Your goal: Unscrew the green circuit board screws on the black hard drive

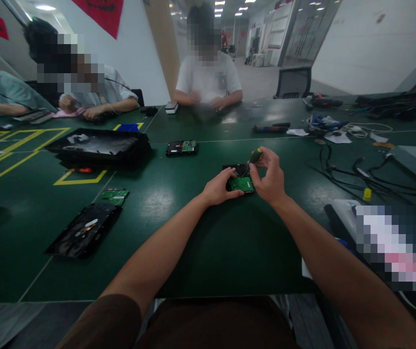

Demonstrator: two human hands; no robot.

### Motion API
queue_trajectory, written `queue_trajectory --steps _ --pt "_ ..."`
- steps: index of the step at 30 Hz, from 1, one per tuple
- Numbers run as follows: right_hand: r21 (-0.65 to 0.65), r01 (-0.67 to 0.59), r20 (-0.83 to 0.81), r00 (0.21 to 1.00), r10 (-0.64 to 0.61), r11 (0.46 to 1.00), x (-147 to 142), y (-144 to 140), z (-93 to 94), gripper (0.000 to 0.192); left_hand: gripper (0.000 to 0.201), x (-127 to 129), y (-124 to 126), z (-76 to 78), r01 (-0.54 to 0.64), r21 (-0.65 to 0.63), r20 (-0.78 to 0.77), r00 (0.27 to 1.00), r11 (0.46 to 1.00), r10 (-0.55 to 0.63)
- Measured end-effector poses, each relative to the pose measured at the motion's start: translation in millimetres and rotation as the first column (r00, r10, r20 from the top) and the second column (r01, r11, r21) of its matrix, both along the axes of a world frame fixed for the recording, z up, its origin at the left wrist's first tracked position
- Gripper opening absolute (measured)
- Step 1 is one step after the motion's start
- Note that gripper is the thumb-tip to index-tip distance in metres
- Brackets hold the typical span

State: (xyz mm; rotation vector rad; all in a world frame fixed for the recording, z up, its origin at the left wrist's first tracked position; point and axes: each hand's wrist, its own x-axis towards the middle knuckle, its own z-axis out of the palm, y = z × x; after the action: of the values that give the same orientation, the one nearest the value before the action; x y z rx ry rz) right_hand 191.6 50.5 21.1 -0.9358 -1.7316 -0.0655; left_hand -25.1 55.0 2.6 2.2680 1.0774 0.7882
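**Hands at a hard drive's circuit board, screwdriver set to it**

I look down on a wide dark green table [200,252] marked with yellow tape lines. Other people sit along its far and left edges, their hands busy at their own places. On the left lies a large black tray [99,145], and nearer to me an opened hard drive [84,232] with its platter showing, a loose green circuit board [115,195] just beyond it. Another drive [182,147] sits past the middle seam. A tangle of black cables [360,174] spreads across the right side.

At the centre, between my two bare arms, lies the small hard drive [240,182] I am working on, green board facing up. My left hand [218,190] rests on its near left edge, fingers curled against it to steady it. My right hand [269,175] pinches a screwdriver [254,157] by its handle, tip angled down toward the board.

I judge the step to be undoing the board's screws. The next move calls for keeping the tip seated squarely in the screw head, with the left hand bracing the drive against the turn. Whether the tip is in a screw is too small to tell.
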Motion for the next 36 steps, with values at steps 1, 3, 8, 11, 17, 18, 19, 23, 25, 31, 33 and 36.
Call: queue_trajectory --steps 1,3,8,11,17,18,19,23,25,31,33,36 --pt "0.013 0.020 0.005 1.000 -0.020 1.000 0.5 0.3 -0.6 0.063 0.064 -0.1 0.2 -0.3 0.003 0.004 0.001 1.000 1.000 -0.003" --pt "0.030 0.045 0.016 0.999 -0.045 0.999 1.6 0.6 -1.4 0.065 0.064 -0.3 0.4 -0.5 0.005 0.006 0.001 1.000 1.000 -0.005" --pt "0.026 0.028 0.030 0.999 -0.029 0.999 2.4 -0.7 0.1 0.064 0.063 -0.9 -0.7 1.7 0.006 -0.006 -0.003 1.000 1.000 -0.006" --pt "0.024 0.022 0.014 1.000 -0.023 0.999 1.3 -1.0 0.5 0.062 0.062 -1.2 -0.9 2.5 0.012 -0.005 0.001 1.000 1.000 -0.012" --pt "0.052 0.067 0.039 0.997 -0.070 0.996 0.9 -1.2 1.2 0.063 0.063 -0.7 -0.2 1.5 0.012 -0.003 0.003 1.000 1.000 -0.012" --pt "0.054 0.067 0.050 0.996 -0.070 0.996 1.0 -1.6 1.8 0.061 0.063 -0.5 -0.3 1.5 0.012 0.000 0.001 1.000 1.000 -0.012" --pt "0.053 0.063 0.057 0.996 -0.066 0.997 1.1 -1.9 2.3 0.060 0.063 -0.3 -0.4 1.6 0.011 0.002 -0.001 1.000 1.000 -0.011" --pt "0.058 0.054 0.049 0.997 -0.057 0.997 1.3 -3.1 4.1 0.058 0.063 -0.1 -1.0 2.1 0.003 -0.011 -0.003 1.000 1.000 -0.003" --pt "0.066 0.063 0.047 0.997 -0.066 0.996 1.4 -3.5 4.7 0.059 0.063 -0.2 -1.0 1.9 -0.003 -0.021 0.000 1.000 1.000 0.003" --pt "0.052 0.039 0.065 0.997 -0.043 0.998 1.1 -3.7 4.2 0.059 0.065 -0.6 -0.8 0.7 -0.009 -0.023 -0.004 1.000 1.000 0.009" --pt "0.057 0.046 0.044 0.998 -0.048 0.997 1.0 -3.2 3.4 0.057 0.065 -0.5 -0.8 0.6 -0.011 -0.022 -0.008 1.000 1.000 0.011" --pt "0.065 0.062 0.019 0.998 -0.064 0.996 1.0 -2.3 2.1 0.058 0.065 -0.4 -0.5 0.5 -0.010 -0.023 -0.015 1.000 1.000 0.010"
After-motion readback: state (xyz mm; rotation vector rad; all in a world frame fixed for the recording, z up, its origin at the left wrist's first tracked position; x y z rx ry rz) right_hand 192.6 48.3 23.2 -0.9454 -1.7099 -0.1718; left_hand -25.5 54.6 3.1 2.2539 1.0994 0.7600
